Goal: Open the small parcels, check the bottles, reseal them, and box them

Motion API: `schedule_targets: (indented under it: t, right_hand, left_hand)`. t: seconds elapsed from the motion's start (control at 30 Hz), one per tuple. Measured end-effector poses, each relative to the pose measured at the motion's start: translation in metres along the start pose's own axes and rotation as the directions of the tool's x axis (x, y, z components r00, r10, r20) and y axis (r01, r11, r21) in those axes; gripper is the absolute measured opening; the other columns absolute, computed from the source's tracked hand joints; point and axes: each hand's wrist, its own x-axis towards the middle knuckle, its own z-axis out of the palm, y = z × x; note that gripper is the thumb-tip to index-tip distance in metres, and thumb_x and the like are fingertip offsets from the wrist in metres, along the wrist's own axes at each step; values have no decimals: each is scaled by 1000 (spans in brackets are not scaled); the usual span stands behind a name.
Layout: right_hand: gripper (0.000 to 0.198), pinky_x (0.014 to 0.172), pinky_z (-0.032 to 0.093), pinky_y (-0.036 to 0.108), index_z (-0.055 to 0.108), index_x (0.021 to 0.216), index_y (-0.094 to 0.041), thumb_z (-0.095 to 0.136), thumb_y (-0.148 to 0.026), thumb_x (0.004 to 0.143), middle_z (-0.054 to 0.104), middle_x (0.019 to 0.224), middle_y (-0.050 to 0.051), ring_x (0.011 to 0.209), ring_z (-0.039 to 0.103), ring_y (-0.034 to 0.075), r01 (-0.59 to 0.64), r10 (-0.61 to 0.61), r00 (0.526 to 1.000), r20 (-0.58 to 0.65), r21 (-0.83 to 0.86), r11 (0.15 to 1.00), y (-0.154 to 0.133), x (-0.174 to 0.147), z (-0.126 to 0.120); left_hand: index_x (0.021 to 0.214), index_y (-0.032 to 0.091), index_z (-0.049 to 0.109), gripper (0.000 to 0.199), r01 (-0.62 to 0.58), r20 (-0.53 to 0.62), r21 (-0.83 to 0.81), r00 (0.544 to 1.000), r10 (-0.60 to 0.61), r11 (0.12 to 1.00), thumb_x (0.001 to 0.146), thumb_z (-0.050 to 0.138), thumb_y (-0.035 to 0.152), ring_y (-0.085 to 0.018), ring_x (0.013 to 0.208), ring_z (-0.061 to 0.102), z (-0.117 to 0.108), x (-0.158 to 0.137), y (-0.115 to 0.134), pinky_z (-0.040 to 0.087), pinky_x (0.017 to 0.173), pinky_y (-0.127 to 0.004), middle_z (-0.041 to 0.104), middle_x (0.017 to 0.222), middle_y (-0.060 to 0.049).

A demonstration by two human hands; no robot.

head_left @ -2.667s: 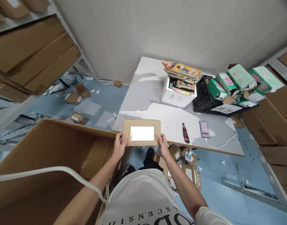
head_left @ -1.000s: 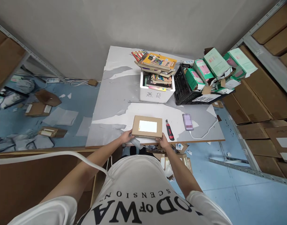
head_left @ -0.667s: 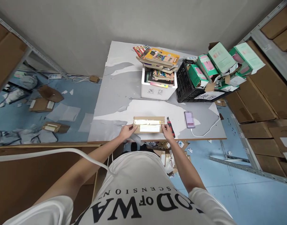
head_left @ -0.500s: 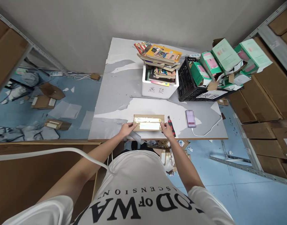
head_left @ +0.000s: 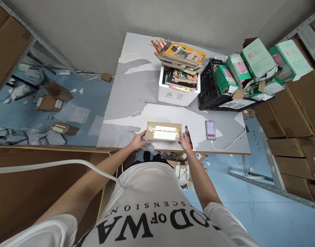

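Observation:
A small brown cardboard box [head_left: 150,127] with clear tape and white labels on its top is at the table's front edge. My left hand [head_left: 138,140] grips its left end, fingers at the side. At the opposite end my right hand [head_left: 184,141] holds the lower right corner. Just right of that hand lies a red and black box cutter [head_left: 188,137], apart from the box. A torn piece of grey sheet [head_left: 148,148] hangs over the table edge below the left hand.
On the grey-white table [head_left: 131,82] stand a white bin [head_left: 178,97] piled with books and a black crate [head_left: 211,92] of green boxes. A phone [head_left: 210,130] with a white cable lies right. Cartons [head_left: 288,154] line the right; a large open carton [head_left: 44,185] is left.
The box has shifted slightly, and its near side appears tilted a little. Both hands still hold its ends. The whole view has moved slightly.

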Motion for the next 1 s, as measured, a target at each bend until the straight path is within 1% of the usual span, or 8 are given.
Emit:
schedule_targets:
  t: [0.1,0.2,0.27,0.4,0.5,0.67,0.8,1.0]
  right_hand:
    - [40,90,49,41,54,115,-26,51,-42,78,54,132,8,113,57,23,39,-42,999,32,93,995,14,-2,-5]
    - [58,101,40,45,52,123,-24,64,-28,66,54,133,9,118,54,24,112,-113,983,146,15,994,24,-6,-2]
    - [58,104,37,43,52,122,-21,66,-29,66,56,130,11,119,52,24,176,-170,966,193,-13,984,24,-10,3]
    - [43,101,39,40,54,113,-21,60,-43,76,58,127,10,117,53,23,251,-246,955,167,-9,968,13,-18,6]
    - [37,90,44,37,54,98,-21,53,-54,80,65,109,9,102,58,23,206,-194,975,112,-106,973,4,-22,7]
    - [41,78,43,35,51,82,-23,47,-63,80,65,89,7,86,58,24,86,-94,995,-12,-315,945,2,-17,17]
    - [40,75,42,33,50,76,-23,48,-63,79,65,84,6,81,57,22,17,-31,999,-37,-329,944,10,-9,24]
    - [42,78,45,32,53,80,-22,49,-64,77,66,88,7,85,60,22,32,-48,998,-39,-345,938,21,-1,24]
  left_hand:
    - [121,15,61,83,3,68,56,998,-6,998,47,82,47,-35,117,56,1,2,-7,42,100,-49,66,120,-13]
    - [118,16,63,74,-9,86,74,996,3,997,53,79,48,-34,113,58,4,3,-12,44,98,-48,68,115,-11]
    - [115,16,64,68,-32,78,90,997,25,995,57,76,50,-33,111,60,4,1,-11,46,96,-46,70,111,-10]
    - [108,15,68,55,-47,26,193,999,43,980,71,63,55,-29,97,64,-3,-4,-2,50,87,-39,72,102,-8]
    - [105,13,69,54,-24,-25,295,999,32,955,78,54,57,-27,91,64,-9,-2,6,50,81,-35,72,100,-9]
    - [100,14,71,52,77,-54,466,997,-59,881,76,55,58,-28,84,65,-5,14,4,49,76,-35,73,89,-9]
    - [99,15,72,52,132,-84,468,991,-104,874,76,56,58,-30,86,66,1,24,-4,48,77,-36,73,90,-11]
    - [105,16,71,52,183,-102,435,983,-154,882,75,60,57,-31,97,64,3,25,-4,48,86,-38,72,102,-11]
